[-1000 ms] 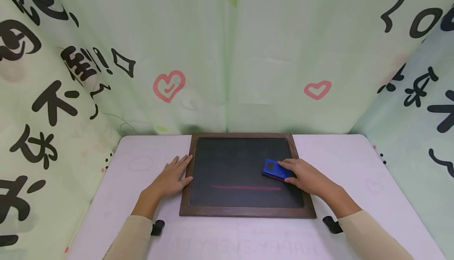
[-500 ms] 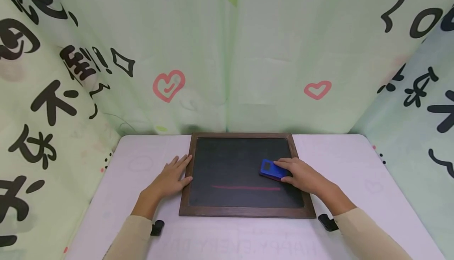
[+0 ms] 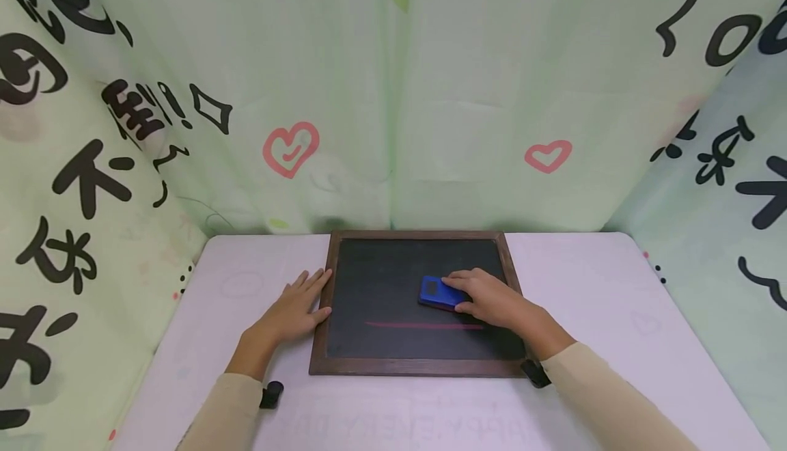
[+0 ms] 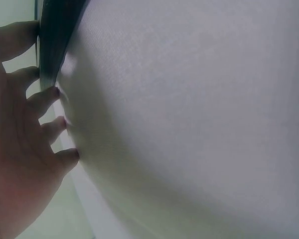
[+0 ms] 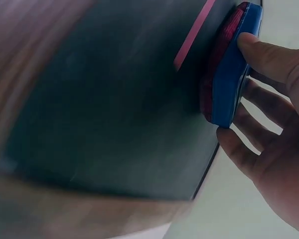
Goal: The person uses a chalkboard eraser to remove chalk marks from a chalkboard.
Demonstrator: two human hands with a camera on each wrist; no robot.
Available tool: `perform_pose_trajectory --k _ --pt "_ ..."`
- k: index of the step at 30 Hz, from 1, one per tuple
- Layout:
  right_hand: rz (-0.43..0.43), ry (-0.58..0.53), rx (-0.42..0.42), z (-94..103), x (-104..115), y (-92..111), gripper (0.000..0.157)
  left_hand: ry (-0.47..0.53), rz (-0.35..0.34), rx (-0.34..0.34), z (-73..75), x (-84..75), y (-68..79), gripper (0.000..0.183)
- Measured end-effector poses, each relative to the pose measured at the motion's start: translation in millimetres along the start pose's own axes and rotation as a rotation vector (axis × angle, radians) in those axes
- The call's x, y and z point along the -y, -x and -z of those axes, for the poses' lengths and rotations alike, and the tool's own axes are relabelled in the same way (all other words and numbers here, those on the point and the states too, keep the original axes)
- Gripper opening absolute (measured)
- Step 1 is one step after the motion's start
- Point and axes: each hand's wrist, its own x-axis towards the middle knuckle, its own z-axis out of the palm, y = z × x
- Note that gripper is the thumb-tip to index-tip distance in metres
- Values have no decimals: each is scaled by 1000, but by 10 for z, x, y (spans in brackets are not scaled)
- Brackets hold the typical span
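A small blackboard [image 3: 381,266] in a brown wooden frame [image 3: 418,367] lies on the white table. Across its lower half runs a pink line [image 3: 424,326]. My right hand [image 3: 492,297] grips a blue board eraser [image 3: 438,292] on the board, above that line and right of the middle. In the right wrist view, the thumb and fingers hold the eraser's blue body [image 5: 231,74] by its sides, its dark red felt [image 5: 214,74] towards the board. My left hand [image 3: 294,307] is spread at the board's left edge, fingertips and thumb touching the frame [image 4: 60,37].
The white table [image 3: 246,287] extends around the blackboard on both sides and in front. Behind and beside it hangs a pale green cloth [image 3: 467,96] with black characters and pink hearts. A small black device [image 3: 271,394] sits at the left wrist, another [image 3: 536,373] at the right.
My right hand has slid the eraser leftward across the board, towards its middle. The pink line looks the same. My left hand has stayed at the frame.
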Motion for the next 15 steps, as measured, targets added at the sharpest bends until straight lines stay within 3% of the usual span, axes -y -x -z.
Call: perform_pose_trajectory --k 15 --pt "49 -25 95 -99 558 -670 58 -9 2 -1 -12 11 -10 76"
